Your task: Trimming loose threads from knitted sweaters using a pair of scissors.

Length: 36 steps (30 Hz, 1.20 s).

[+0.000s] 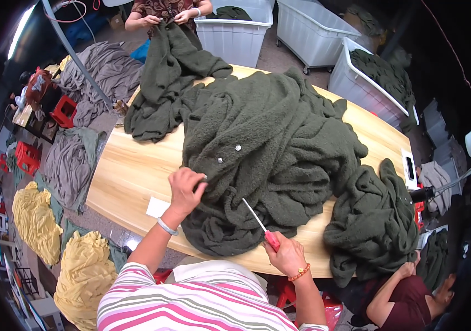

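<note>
A large heap of dark green fleecy garments (246, 121) covers the middle of the wooden table in front of me. At its left edge my left hand (185, 190) pinches the fabric, close to a small pale round fastener. Two more silvery round fasteners, one nearer (220, 160) and one farther (238, 148), sit on the cloth in line with it. My right hand (288, 255) grips the pink handle of a screwdriver (272, 239). Its thin metal shaft points up and left over the heap. The tip is apart from my left hand.
Across the wooden table (130, 182), another person (172, 16) holds up a green garment. A person in maroon (406, 298) sits at the right beside a smaller green pile (373, 220). White wheeled bins (233, 38) stand behind. A white card (157, 207) lies left; yellow cloth piles (86, 276) are beyond.
</note>
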{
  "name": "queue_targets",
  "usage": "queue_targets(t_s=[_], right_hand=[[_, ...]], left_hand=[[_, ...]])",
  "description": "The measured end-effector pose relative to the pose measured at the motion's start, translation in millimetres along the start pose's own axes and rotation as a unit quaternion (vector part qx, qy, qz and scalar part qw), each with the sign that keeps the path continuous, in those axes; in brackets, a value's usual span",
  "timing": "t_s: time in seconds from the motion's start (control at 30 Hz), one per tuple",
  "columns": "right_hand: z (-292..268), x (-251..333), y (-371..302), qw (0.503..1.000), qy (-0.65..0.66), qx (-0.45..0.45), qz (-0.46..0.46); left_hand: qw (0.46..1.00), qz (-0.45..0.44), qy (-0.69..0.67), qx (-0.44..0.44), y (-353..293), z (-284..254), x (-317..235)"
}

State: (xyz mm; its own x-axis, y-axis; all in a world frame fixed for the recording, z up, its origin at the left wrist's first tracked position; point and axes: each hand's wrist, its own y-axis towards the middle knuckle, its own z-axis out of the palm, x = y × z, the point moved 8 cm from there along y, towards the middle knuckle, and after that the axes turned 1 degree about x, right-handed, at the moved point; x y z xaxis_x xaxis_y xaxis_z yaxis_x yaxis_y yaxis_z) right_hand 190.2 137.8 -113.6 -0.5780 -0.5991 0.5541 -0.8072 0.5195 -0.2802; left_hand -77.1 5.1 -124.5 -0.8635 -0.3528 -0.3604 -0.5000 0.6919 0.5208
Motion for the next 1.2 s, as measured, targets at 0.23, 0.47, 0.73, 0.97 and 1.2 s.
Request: queue_targets(t_s=[0.23,0.47,0.73,0.97,1.2], right_hand=[[5,29,20,0.999,-0.018,0.016,-0.027],[25,32,35,0.996,-0.052,0.073,0.011],[32,29,43,0.994,-0.069,0.073,0.035],[35,38,38,0.991,-0.066,0.113,0.006],[31,40,37,0.994,-0.047,0.098,-0.008]], left_hand=[[0.960,-0.184,-0.197,0.069,-24,44,15],[1.000,0.009,-0.019,0.022,-6,62,-4],[0.935,-0.151,-0.318,0.048,-19,92,25],[0.765,-0.229,-0.582,0.151,-35,96,36],[0.693,-0.265,-0.638,0.206,-41,97,33]])
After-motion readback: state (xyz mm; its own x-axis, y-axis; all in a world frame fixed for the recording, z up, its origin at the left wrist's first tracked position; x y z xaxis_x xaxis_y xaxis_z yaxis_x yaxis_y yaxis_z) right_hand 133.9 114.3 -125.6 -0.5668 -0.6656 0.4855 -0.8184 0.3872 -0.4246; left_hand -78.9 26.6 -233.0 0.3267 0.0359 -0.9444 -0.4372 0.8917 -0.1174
